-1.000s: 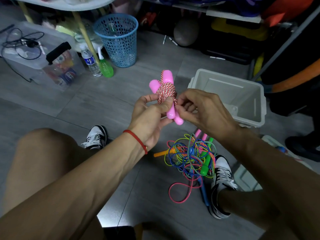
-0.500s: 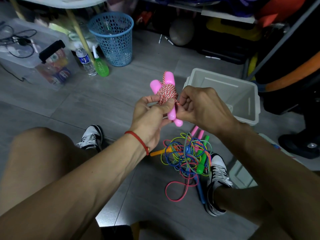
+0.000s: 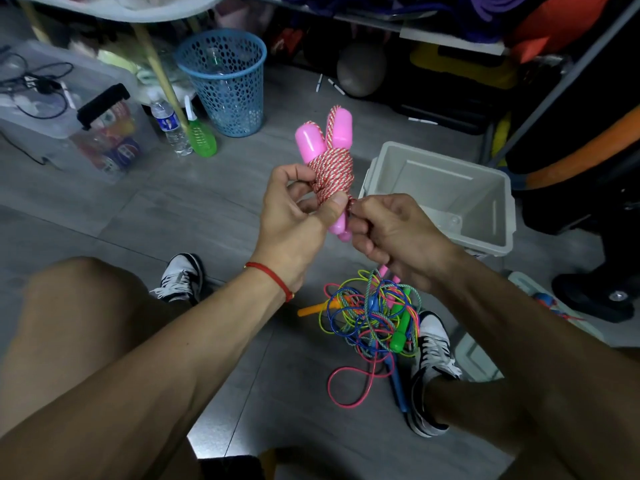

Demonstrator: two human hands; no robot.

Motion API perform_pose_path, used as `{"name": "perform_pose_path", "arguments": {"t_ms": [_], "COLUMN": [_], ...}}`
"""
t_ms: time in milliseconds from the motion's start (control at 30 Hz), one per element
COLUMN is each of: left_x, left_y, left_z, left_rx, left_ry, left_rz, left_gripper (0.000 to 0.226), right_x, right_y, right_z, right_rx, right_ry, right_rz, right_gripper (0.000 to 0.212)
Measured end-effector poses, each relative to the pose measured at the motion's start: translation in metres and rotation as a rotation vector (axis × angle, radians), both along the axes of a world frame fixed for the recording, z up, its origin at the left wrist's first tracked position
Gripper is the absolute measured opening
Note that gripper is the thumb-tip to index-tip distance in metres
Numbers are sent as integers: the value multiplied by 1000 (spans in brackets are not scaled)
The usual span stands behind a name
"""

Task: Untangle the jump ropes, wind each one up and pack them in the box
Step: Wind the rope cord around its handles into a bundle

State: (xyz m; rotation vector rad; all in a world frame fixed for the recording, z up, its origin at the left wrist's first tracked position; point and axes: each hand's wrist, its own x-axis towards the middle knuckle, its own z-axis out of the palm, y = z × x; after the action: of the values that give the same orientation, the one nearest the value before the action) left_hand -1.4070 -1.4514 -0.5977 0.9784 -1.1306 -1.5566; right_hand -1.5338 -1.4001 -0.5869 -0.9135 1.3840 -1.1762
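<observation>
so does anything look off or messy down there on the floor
Yes: the tangle of jump ropes between the feet is still one knotted heap, with a pink loop trailing out across the floor. The white box holds no ropes yet. The pink-handled rope held in both hands looks neatly wound.

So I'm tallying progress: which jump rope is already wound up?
The red-and-white rope with pink handles, coiled tightly around its handles and held in both hands. The other ropes still lie in a multicoloured tangle on the floor.
</observation>
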Motion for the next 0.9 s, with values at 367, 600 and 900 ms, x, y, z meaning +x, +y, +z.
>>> {"name": "perform_pose_path", "arguments": {"t_ms": [367,600,900], "left_x": [0,-1,4], "left_y": [4,0,-2], "left_z": [2,0,2], "left_rx": [190,159,286], "left_ry": [91,49,72], "left_rz": [-61,-80,-134], "left_gripper": [32,35,29], "right_x": [-24,-24,-36], "right_y": [1,-1,0], "right_z": [1,14,15], "right_rx": [-330,-429,-493], "right_ry": [1224,1445,1488], "right_rz": [165,228,386], "right_gripper": [27,37,32]}}
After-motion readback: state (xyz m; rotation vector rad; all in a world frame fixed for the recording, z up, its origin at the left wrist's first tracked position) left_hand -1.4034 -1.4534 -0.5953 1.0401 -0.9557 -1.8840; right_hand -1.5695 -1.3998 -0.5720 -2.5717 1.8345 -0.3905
